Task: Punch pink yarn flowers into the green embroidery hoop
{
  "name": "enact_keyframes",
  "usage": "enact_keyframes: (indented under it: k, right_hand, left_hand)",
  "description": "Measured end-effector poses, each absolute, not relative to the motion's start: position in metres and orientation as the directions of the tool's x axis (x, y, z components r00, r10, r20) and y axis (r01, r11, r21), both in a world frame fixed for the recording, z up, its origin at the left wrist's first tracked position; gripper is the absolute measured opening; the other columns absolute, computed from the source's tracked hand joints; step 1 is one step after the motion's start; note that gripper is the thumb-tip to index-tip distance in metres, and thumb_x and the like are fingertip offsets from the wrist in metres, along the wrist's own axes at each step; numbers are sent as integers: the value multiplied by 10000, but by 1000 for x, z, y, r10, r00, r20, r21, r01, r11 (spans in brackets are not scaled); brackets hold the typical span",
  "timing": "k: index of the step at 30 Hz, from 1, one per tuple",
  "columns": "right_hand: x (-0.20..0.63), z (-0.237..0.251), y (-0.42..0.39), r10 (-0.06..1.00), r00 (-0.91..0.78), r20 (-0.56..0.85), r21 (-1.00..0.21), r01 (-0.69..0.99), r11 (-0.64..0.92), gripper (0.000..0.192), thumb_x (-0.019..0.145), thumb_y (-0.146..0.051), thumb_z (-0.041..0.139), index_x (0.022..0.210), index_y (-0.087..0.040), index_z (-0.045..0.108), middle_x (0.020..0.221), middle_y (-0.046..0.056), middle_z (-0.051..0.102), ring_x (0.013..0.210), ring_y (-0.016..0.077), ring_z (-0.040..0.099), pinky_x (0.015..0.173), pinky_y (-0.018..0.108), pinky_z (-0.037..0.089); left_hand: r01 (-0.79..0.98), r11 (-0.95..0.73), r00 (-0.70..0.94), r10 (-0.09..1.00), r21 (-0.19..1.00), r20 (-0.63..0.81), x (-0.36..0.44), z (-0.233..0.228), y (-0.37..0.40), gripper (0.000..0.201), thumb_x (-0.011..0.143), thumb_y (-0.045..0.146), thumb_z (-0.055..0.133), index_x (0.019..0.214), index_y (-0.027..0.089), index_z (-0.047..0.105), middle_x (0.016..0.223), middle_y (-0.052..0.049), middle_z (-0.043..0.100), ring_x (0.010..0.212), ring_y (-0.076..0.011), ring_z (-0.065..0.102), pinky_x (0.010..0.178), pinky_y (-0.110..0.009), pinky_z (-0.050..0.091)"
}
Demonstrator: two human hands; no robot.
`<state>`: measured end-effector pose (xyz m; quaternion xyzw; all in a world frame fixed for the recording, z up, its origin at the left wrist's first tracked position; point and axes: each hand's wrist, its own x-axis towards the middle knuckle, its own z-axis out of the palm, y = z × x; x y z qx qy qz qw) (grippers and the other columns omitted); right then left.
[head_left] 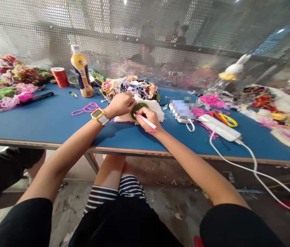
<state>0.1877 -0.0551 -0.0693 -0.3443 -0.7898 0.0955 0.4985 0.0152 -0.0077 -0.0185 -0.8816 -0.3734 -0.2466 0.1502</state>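
Observation:
My right hand is closed around a pink-and-white, pen-like punch needle, with a bit of pink yarn at its rear end. Its tip points at a round dark green patch of yarn loops on a white cloth with frayed edges. On the cloth's left side, my left hand is curled and grips the cloth; its fingertips are hidden. A yellow-and-white watch is on that wrist. Left of this hand, loose pink yarn lies on the blue table.
Behind the cloth is a heap of mixed yarn. A yellow bottle and a red spool stand back left. To the right lie a white power bank with a cable, orange-yellow scissors and more yarn. A person's leg shows at far left.

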Motion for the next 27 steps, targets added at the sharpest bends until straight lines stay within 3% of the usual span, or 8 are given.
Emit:
enact_keyframes:
  k: [4, 14, 20, 27]
  right_hand:
    - [187, -65, -52, 638, -311, 704, -474, 463, 749, 104, 787, -245, 573, 697, -231, 522, 747, 34, 663, 751, 204, 612, 726, 337, 489]
    - [191, -59, -44, 682, -345, 645, -554, 404, 728, 98, 771, -264, 622, 710, -231, 552, 734, 20, 636, 731, 215, 606, 729, 376, 490]
    - [191, -69, -51, 785, -165, 598, -727, 301, 617, 173, 760, -340, 684, 828, -226, 574, 727, 8, 651, 654, 183, 600, 605, 327, 484]
    - [195, -70, -53, 757, -93, 647, -691, 349, 634, 198, 769, -297, 663, 648, -233, 520, 598, -24, 555, 578, 156, 514, 562, 316, 445]
  left_hand:
    - [743, -662, 589, 578, -97, 565, 18, -19, -10, 317, 870, 236, 464, 665, 131, 683, 695, -95, 609, 606, -171, 509, 555, -320, 270]
    - [731, -679, 592, 580, -70, 559, 21, -18, -10, 338, 886, 243, 453, 664, 134, 684, 697, -89, 618, 628, -167, 522, 576, -306, 310]
    - [703, -711, 600, 587, -9, 544, 17, -19, -5, 350, 902, 250, 445, 632, 151, 644, 677, -76, 582, 643, -166, 501, 614, -310, 337]
    - [675, -738, 621, 561, -9, 548, 12, -19, -3, 355, 902, 267, 443, 610, 157, 612, 652, -64, 564, 618, -155, 469, 599, -303, 322]
